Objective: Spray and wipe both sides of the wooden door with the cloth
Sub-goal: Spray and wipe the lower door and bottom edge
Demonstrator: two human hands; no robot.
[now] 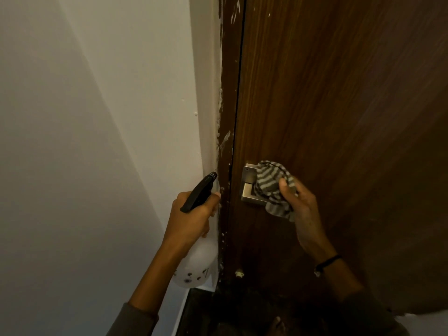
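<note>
Wooden door [339, 117], dark brown and closed into its frame, is filling the field behind, above and to the right of the right-hand grip. White wall [84, 117] is occupying everything to the left of the left-hand grip. Door frame [228, 93], a narrow dark strip flecked with white paint, is running upward between the two grips, just right of the left one. Dark floor [230, 311] is lying below both.

Left hand [191, 217] is gripping a spray bottle [196, 260]. The fingers are curling round the neck, and the translucent white body is hanging below the grip beside the forearm. The black trigger head [198, 192] is projecting above the grip, its nozzle pointing up toward the edge where wall and frame are meeting. Whether a finger is pressing the trigger cannot be told. A grey sleeve [131, 321] is covering the arm well below this grip.

Right hand [303, 209] is holding a bunched grey-and-dark striped cloth [274, 185], the thumb pressing on its near face and the fingers hidden behind the fabric. The wad is bulging out to the left of the grip, against the door. Metal door handle [249, 187], a brushed square plate with a lever, is sitting just left of the grip, its lever partly covered by the cloth. A dark wristband [327, 261] is circling the wrist below and to the right of the grip.
</note>
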